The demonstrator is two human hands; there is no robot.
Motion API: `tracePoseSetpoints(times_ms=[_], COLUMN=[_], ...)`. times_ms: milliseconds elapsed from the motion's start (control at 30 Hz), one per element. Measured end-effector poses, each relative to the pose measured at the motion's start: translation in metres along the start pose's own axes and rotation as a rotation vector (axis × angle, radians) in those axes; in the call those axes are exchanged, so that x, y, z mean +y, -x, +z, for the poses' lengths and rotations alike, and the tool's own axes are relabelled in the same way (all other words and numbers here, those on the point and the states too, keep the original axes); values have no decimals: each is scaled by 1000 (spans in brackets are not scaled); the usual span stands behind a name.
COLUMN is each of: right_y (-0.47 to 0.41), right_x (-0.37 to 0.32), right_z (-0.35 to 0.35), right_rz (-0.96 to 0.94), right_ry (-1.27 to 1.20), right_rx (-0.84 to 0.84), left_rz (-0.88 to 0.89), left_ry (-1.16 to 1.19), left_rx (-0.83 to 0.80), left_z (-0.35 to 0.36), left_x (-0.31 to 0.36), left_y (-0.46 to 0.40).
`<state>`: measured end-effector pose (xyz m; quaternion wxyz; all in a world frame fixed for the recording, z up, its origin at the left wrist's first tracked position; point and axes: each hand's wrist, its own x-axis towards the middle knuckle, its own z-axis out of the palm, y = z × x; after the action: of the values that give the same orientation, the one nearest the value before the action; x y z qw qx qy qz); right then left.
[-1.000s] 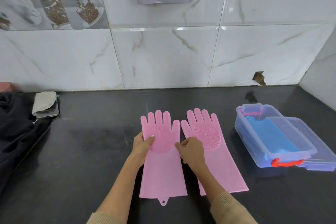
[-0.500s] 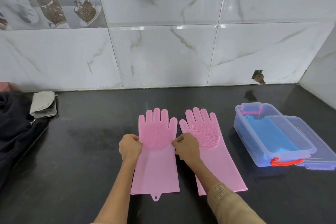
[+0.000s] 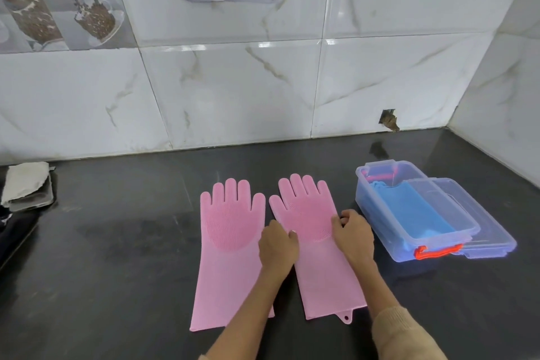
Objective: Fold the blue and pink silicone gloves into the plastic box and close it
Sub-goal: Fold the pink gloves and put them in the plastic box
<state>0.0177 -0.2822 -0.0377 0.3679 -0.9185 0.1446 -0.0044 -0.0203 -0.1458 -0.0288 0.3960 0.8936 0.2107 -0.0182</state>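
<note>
Two pink silicone gloves lie flat, palms up, side by side on the black counter. My left hand pinches the left edge of the right pink glove at the palm. At the same height, my right hand grips its right edge. The left pink glove lies untouched beside my left forearm. Further right stands the clear plastic box, open, with the blue gloves folded inside and a red latch at its near end. Its clear lid lies against the box's right side.
A folded grey cloth on a small tray sits at the far left, with dark fabric below it. Tiled walls close the counter at the back and at the right, behind the box.
Both hands have left the edges of the left pink glove and moved right to take the edges of the right pink glove. The view has shifted left.
</note>
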Motion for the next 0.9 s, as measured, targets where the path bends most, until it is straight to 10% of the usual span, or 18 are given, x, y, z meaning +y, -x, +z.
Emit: tracePoseSetpoints(times_ms=[400, 667, 900], right_y=[-3, -10, 7], right_x=[10, -15, -70], right_z=[15, 13, 28], right_rz=[-85, -160, -372], right_ry=[-2, -446, -706], right_rx=[181, -199, -256], left_rz=[62, 270, 289], left_ry=[-47, 309, 173], left_rx=[178, 30, 174], left_z=[23, -7, -89], left_x=[2, 1, -32], left_y=[-10, -26, -41])
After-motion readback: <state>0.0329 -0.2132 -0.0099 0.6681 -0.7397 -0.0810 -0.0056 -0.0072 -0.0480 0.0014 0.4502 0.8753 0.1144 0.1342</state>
